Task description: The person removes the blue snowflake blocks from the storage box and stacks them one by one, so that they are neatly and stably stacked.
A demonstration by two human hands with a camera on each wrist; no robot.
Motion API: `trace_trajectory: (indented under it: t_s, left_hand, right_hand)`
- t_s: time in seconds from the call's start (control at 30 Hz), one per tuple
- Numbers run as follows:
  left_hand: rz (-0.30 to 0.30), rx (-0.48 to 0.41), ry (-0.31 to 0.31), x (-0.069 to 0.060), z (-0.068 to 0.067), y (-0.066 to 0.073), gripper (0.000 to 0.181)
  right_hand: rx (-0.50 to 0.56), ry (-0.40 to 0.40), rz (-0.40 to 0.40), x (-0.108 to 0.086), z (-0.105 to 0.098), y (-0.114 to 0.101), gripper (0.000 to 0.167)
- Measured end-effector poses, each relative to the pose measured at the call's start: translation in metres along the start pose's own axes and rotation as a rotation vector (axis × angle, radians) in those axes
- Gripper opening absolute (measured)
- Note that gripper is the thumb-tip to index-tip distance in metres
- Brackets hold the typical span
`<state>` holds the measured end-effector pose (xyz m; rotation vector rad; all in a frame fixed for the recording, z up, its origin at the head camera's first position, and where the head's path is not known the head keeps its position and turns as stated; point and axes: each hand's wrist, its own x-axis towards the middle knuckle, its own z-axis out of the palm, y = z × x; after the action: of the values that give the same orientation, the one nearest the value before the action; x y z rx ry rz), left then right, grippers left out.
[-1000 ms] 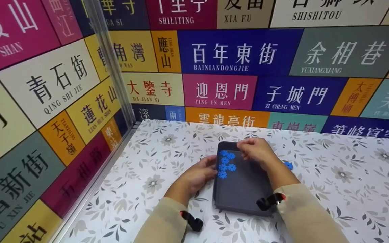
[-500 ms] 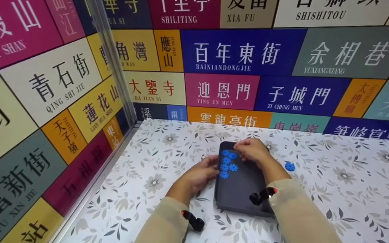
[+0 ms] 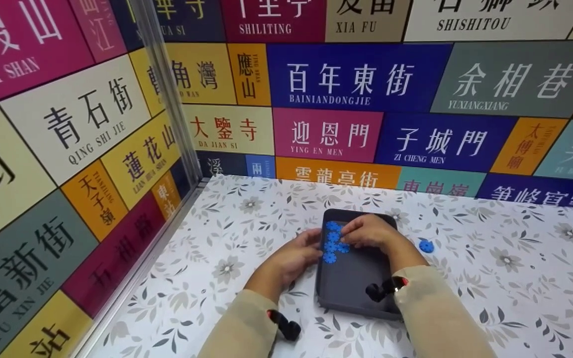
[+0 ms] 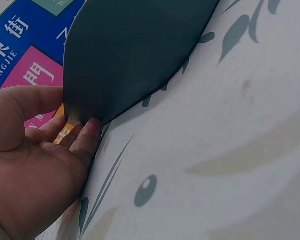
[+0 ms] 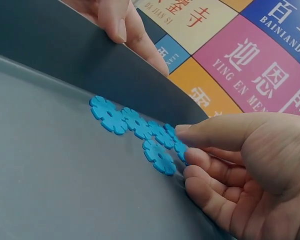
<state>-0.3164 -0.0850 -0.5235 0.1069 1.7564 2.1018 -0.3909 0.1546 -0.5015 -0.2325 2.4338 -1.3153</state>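
My left hand (image 3: 294,254) holds the left edge of a dark grey tray (image 3: 353,293). In the right wrist view, one fingertip of that left hand (image 5: 115,22) laps over the rim of the wall. Several blue notched plastic discs (image 5: 160,156) lie flat inside the tray along this wall, flower-like in outline. My right hand (image 3: 371,231) is inside the tray at the far end of the discs. Its thumb and curled fingers (image 5: 205,162) partly cover the farthest discs; whether they pinch one is hidden. Another blue disc (image 3: 426,245) lies on the table right of the tray.
The table (image 3: 227,303) has a white cover with grey leaves and flowers. Behind and to the left stand walls of coloured place-name panels (image 3: 356,74). A metal corner strip (image 3: 167,99) joins them. Small black devices (image 3: 286,325) sit on both sleeves.
My right hand has moved from the tray's far rim toward me, down to the discs. The loose disc on the right is now fully in sight. My left hand keeps its place.
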Motion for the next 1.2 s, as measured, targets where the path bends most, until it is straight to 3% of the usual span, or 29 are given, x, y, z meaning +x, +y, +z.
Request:
trace_trajectory:
  t_s: [0.83,1.03,1.2]
  left_hand:
    - [-0.002,-0.006,-0.016,0.0008,-0.0012,-0.0006,0.071]
    - [-0.002,-0.011,-0.015,0.0014,-0.0027,-0.0007,0.072]
    - [-0.009,-0.012,-0.011,0.0013,-0.0024,-0.0002,0.072]
  right_hand:
    - [-0.273,-0.069,-0.075,-0.0003,-0.0017,0.0016,0.031]
    - [-0.267,-0.075,-0.088,-0.0005,-0.0009,0.0009,0.030]
    - [-0.189,-0.071,-0.126,-0.0018,0.0001,0.0029,0.025]
